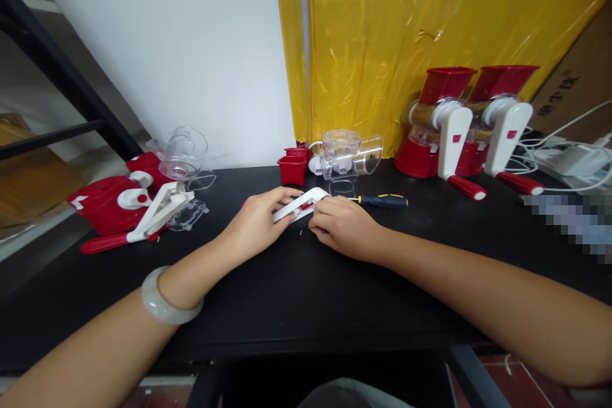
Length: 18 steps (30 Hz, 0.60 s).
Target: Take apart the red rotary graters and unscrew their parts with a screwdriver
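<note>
In the middle of the table, my left hand (261, 218) grips a white crank handle (313, 195) between thumb and fingers. The handle's hollow side faces me, and a small red piece shows inside it. My right hand (345, 224) is closed with curled fingers against the handle's right end; what its fingertips pinch is hidden. Just behind the right hand lies a screwdriver (382, 201) with a black and yellow grip, its tip hidden by the hand. A tiny pale bit (301, 232) rests on the table below the handle.
Two assembled red and white rotary graters (442, 127) stand back right, beside white cables (574, 153). Red hopper parts (292, 167) and clear plastic parts (342, 153) sit behind my hands. At left are red grater bases (108, 204) with a crank attached. Yellow wrapping (382, 44) rises behind the black table (287, 306).
</note>
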Available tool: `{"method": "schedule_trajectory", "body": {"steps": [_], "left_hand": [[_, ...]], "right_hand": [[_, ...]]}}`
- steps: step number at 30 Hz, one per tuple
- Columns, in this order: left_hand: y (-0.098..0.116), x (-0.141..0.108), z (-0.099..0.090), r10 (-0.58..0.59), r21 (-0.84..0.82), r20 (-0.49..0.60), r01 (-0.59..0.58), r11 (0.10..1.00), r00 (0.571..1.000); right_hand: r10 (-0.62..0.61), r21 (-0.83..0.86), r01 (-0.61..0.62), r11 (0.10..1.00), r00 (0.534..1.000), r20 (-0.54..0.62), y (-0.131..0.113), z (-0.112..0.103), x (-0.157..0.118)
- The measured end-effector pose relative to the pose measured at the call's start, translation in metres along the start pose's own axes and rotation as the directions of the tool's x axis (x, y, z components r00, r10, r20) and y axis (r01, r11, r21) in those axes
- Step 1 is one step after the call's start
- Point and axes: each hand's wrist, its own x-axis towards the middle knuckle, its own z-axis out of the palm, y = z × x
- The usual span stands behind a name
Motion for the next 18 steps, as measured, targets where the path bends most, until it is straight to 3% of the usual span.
{"method": "schedule_trajectory", "body": {"steps": [3,5,6,8,10,11,12,16,18], "left_hand": [[0.001,0.0,0.0,0.0,-0.008,0.008,0.001,1.0,1.0],[0.001,0.0,0.0,0.008,-0.028,0.014,-0.008,1.0,1.0],[0.001,-0.001,0.0,0.013,-0.038,0.014,-0.012,0.999,1.0],[0.002,-0.001,0.0,0.014,-0.047,0.005,-0.013,0.999,1.0],[0.003,-0.001,0.0,0.0,-0.051,-0.002,-0.001,0.999,1.0],[0.005,-0.001,0.0,-0.007,-0.063,-0.001,0.006,0.998,1.0],[0.006,-0.001,0.0,-0.012,-0.087,0.001,0.012,0.996,1.0],[0.012,-0.002,0.002,-0.031,-0.231,0.001,0.03,0.973,1.0],[0.013,-0.003,0.003,-0.044,-0.287,0.005,0.043,0.957,0.999]], "right_hand": [[0.007,0.095,-0.002,0.995,0.999,-0.054,0.0,0.001,-0.001],[0.071,0.249,-0.025,0.968,0.981,-0.179,0.0,0.002,0.0],[0.14,0.33,-0.046,0.943,0.954,-0.265,0.001,0.002,0.0],[0.307,0.439,-0.103,0.893,0.851,-0.426,0.002,0.002,0.001],[0.41,0.45,-0.169,0.877,0.751,-0.517,0.005,0.003,0.002],[0.428,0.439,-0.194,0.877,0.732,-0.53,0.007,0.003,0.003],[0.429,0.43,-0.206,0.879,0.736,-0.524,0.008,0.004,0.002],[0.351,0.479,-0.129,0.868,0.841,-0.41,0.009,0.008,0.0],[0.311,0.522,-0.078,0.85,0.873,-0.375,0.007,0.009,-0.001]]}}
